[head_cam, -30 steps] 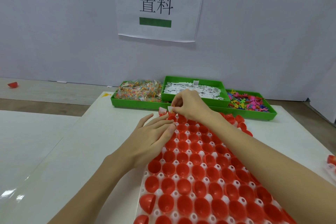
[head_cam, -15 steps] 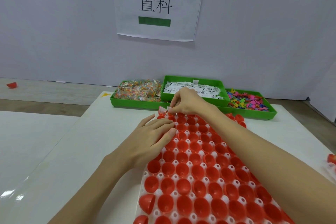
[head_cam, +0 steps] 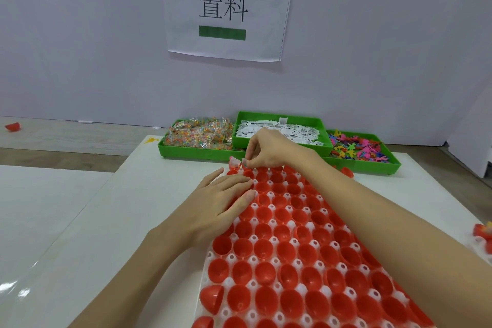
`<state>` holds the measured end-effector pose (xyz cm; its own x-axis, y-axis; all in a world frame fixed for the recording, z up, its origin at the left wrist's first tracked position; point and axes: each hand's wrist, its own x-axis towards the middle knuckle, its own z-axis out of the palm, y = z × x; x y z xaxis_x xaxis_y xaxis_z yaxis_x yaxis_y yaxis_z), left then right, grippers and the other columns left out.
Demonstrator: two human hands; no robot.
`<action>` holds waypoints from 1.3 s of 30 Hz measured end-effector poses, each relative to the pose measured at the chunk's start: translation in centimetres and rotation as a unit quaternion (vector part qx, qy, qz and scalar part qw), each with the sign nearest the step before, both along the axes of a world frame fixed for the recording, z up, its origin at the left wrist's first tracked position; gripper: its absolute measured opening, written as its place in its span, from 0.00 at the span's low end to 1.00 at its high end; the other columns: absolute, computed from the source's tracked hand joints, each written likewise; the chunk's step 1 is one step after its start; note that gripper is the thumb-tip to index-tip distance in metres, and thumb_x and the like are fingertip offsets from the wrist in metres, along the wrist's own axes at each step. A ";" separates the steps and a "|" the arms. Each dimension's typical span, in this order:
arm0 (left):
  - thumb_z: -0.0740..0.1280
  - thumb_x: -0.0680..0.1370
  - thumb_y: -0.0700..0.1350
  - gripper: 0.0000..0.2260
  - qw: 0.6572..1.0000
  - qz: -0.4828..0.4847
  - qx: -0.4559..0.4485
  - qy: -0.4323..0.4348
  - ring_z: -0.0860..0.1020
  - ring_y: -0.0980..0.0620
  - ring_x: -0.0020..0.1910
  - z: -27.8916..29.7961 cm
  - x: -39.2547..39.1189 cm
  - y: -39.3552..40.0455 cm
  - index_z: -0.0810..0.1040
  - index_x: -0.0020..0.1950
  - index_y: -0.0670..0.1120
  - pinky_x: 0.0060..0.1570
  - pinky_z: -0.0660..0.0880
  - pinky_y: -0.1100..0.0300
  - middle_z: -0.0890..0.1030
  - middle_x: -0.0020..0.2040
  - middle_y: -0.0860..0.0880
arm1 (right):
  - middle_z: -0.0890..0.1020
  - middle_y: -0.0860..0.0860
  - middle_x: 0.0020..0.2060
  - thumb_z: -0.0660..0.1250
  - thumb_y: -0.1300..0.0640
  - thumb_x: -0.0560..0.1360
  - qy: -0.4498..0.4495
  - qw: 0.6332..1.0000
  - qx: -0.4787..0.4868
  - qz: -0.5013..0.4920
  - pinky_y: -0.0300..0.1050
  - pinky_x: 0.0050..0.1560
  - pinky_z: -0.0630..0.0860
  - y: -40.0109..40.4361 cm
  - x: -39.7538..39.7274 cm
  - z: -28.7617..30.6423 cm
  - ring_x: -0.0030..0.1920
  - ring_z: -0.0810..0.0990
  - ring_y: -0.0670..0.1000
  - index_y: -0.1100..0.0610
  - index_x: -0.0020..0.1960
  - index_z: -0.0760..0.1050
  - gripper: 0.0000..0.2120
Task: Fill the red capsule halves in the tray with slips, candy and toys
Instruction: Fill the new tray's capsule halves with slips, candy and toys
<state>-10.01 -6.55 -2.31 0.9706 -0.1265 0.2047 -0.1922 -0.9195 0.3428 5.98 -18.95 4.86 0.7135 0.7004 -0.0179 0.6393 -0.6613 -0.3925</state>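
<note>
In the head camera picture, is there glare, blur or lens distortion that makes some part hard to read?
Head view: glare streaks on the glossy table at lower left; soft, even light with faint shadows; wide-angle bending stretches the forearms; the right hand fingertips are slightly blurred, so the slip it may pinch is unclear; the left hand is sharp.

The worktop (head_cam: 111,221) is a white, glossy slab. Directly on it lie:

- a white capsule tray (head_cam: 231,257) holding rows of red capsule halves (head_cam: 290,250), at the near centre;
- three green bins along the far edge — the candy bin (head_cam: 186,150) at left, the slip bin (head_cam: 323,129) in the middle, the toy bin (head_cam: 372,165) at right, side by side and touching;
- a loose red capsule half (head_cam: 346,172) just before the toy bin.
</note>
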 end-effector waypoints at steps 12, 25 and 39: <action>0.32 0.76 0.74 0.42 1.000 0.000 0.000 0.006 0.54 0.72 0.77 0.0 -0.1 0.1 0.67 0.79 0.58 0.78 0.37 0.65 0.67 0.78 0.63 | 0.86 0.51 0.46 0.76 0.54 0.75 0.032 0.997 -0.063 -0.043 0.39 0.44 0.75 0.4 -0.3 1.5 0.44 0.81 0.47 0.56 0.54 0.86 0.10; 0.31 0.76 0.73 0.43 1.000 -0.005 0.016 0.001 0.54 0.71 0.77 0.1 -0.1 0.2 0.66 0.80 0.57 0.78 0.36 0.66 0.66 0.78 0.63 | 0.84 0.51 0.41 0.76 0.59 0.75 -0.064 0.998 0.018 -0.017 0.40 0.46 0.78 -0.2 -0.5 -0.7 0.41 0.80 0.47 0.59 0.47 0.85 0.03; 0.34 0.81 0.67 0.34 0.996 0.014 -0.086 0.007 0.49 0.80 0.74 0.0 0.0 0.4 0.70 0.76 0.62 0.73 0.38 0.74 0.63 0.77 0.69 | 0.86 0.44 0.42 0.67 0.55 0.82 -0.028 0.978 0.202 -0.035 0.35 0.46 0.78 -8.4 -3.3 1.7 0.42 0.83 0.42 0.51 0.53 0.85 0.08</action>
